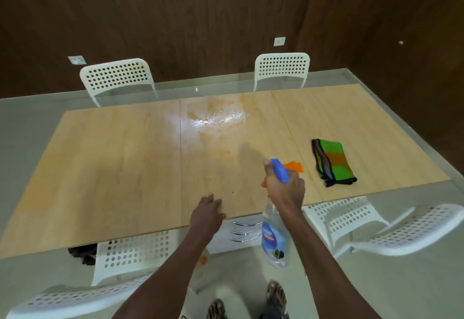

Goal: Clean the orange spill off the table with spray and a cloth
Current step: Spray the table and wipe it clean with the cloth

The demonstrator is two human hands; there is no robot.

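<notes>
both forearms reach out from the bottom of the view toward the worktop [105, 168]. the right hand [285, 189] is wrapped round the neck of the spray bottle [273, 238], a finger on the trigger beneath its blue-and-orange head, with the clear body hanging below and over the worktop's near edge. it looks like thin plastic, part full, so probably light but sloshy and a little slick; the neck is the sensible place to hold it, as the body might give under a squeeze. the left hand [207, 209] lies flat with fingers fairly straight on the near edge, holding nothing (seemingly a brace). farther out, mid-worktop toward the far side, the orange spill [218, 117] spreads as a wet, shiny smear with fainter orange specks nearer in. the cloth [332, 161], folded, green and brown with dark edging, lies to the right of the bottle, well apart from the spill; soft and limp, it is best gathered from above. white perforated chairs [118, 77] ring the worktop.
</notes>
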